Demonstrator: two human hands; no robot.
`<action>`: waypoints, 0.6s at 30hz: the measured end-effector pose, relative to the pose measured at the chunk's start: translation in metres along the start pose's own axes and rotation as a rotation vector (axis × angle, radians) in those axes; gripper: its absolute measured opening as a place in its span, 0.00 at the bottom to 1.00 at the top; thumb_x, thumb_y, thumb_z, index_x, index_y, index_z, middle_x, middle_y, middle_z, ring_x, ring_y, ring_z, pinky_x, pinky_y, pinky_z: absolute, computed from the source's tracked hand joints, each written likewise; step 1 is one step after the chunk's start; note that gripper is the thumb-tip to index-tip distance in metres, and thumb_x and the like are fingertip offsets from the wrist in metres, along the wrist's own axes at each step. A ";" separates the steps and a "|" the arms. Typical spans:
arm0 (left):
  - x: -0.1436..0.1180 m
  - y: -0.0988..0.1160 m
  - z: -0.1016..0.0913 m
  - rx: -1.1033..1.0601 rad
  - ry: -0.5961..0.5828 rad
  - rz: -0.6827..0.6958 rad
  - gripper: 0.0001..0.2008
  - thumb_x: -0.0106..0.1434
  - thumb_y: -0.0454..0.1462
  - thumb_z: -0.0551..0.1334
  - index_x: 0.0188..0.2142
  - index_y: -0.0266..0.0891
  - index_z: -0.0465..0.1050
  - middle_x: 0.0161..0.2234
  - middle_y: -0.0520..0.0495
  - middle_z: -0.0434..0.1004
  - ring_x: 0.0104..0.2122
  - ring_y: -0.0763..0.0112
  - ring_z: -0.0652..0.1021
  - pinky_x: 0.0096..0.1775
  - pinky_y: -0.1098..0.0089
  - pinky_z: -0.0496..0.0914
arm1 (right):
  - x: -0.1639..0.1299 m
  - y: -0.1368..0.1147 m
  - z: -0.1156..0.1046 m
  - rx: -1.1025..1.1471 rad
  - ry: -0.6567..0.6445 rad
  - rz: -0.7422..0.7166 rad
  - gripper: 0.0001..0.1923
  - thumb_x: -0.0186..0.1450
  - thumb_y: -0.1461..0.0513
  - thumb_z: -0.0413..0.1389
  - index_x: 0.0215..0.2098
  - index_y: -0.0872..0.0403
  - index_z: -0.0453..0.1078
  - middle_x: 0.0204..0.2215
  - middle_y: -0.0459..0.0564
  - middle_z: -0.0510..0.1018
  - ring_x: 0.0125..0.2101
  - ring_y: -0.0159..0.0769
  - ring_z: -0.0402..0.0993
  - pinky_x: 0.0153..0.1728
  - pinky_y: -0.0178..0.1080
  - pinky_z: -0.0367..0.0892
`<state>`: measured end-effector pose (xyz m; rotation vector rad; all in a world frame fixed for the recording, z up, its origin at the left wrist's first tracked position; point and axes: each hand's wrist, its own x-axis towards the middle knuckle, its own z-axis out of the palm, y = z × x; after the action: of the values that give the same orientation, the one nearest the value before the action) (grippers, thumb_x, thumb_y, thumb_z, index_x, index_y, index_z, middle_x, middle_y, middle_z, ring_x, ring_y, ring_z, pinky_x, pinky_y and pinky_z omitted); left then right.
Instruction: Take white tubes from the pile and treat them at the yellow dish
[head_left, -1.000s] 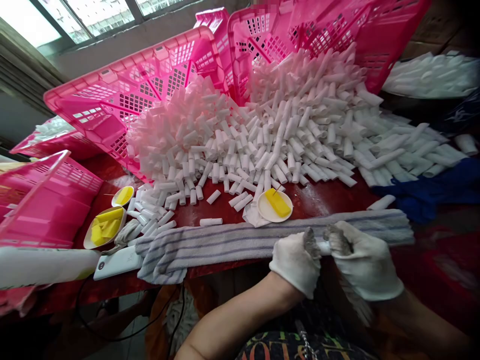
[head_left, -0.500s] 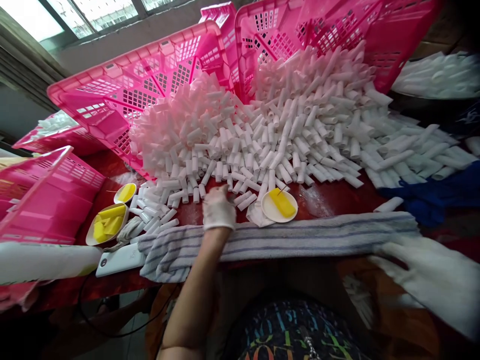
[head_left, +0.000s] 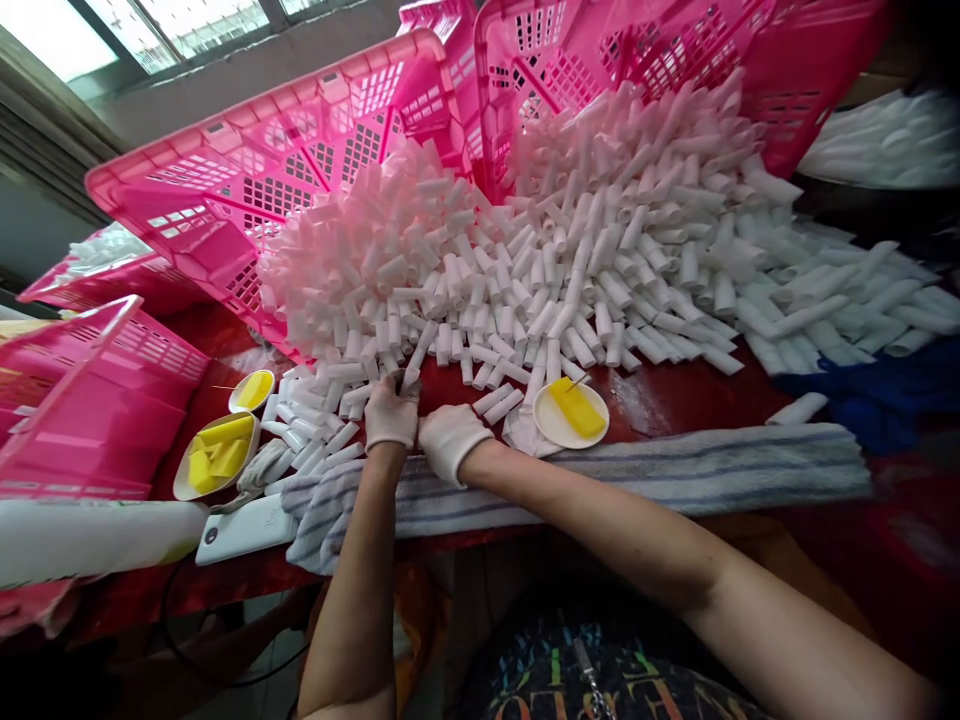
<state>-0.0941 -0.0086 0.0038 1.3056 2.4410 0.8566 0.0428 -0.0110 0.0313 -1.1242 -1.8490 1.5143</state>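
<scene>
A large pile of short white tubes (head_left: 525,260) spills from tipped pink baskets onto the red table (head_left: 675,395). My left hand (head_left: 390,412), in a white glove, reaches over the striped towel (head_left: 675,465) to the pile's near edge, and its fingertips close on a white tube (head_left: 410,378). My right hand (head_left: 452,440), also gloved, lies curled right beside it at the towel's far edge. Whether it holds anything is hidden. A white plate (head_left: 547,430) with a yellow block (head_left: 576,408) sits just right of my hands.
Pink baskets lean at the back (head_left: 285,170) (head_left: 675,50), and another stands at the left (head_left: 90,400). Two bowls of yellow pieces (head_left: 217,455) (head_left: 251,390) and a white phone (head_left: 240,530) lie left of the towel. A blue cloth (head_left: 885,390) is at the right.
My hands were together at the towel's right end. The left hand went forward to the pile, then the right hand swung in from the lower right to join it.
</scene>
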 end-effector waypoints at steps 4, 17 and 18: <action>-0.042 0.021 0.008 -0.373 0.090 -0.057 0.15 0.66 0.39 0.63 0.51 0.36 0.73 0.48 0.41 0.80 0.48 0.62 0.79 0.58 0.62 0.70 | -0.046 0.008 -0.083 0.431 0.140 0.236 0.13 0.66 0.62 0.61 0.23 0.54 0.72 0.18 0.40 0.77 0.27 0.28 0.77 0.36 0.34 0.77; -0.110 0.082 0.074 -0.471 -0.368 -0.102 0.16 0.64 0.33 0.64 0.52 0.39 0.73 0.47 0.41 0.81 0.48 0.59 0.80 0.56 0.60 0.71 | -0.065 0.136 -0.211 -0.067 0.165 -0.039 0.25 0.62 0.42 0.61 0.47 0.51 0.76 0.46 0.53 0.82 0.48 0.48 0.79 0.56 0.52 0.73; -0.107 0.080 0.075 -0.452 -0.372 -0.094 0.16 0.64 0.34 0.64 0.52 0.39 0.73 0.46 0.41 0.81 0.47 0.59 0.81 0.56 0.60 0.72 | -0.065 0.141 -0.210 -0.069 0.173 -0.070 0.23 0.62 0.43 0.62 0.45 0.50 0.77 0.46 0.53 0.83 0.48 0.48 0.79 0.57 0.51 0.73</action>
<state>0.0559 -0.0334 -0.0141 1.0597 1.8685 0.9668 0.2847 0.0565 -0.0409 -1.1708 -1.8146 1.2811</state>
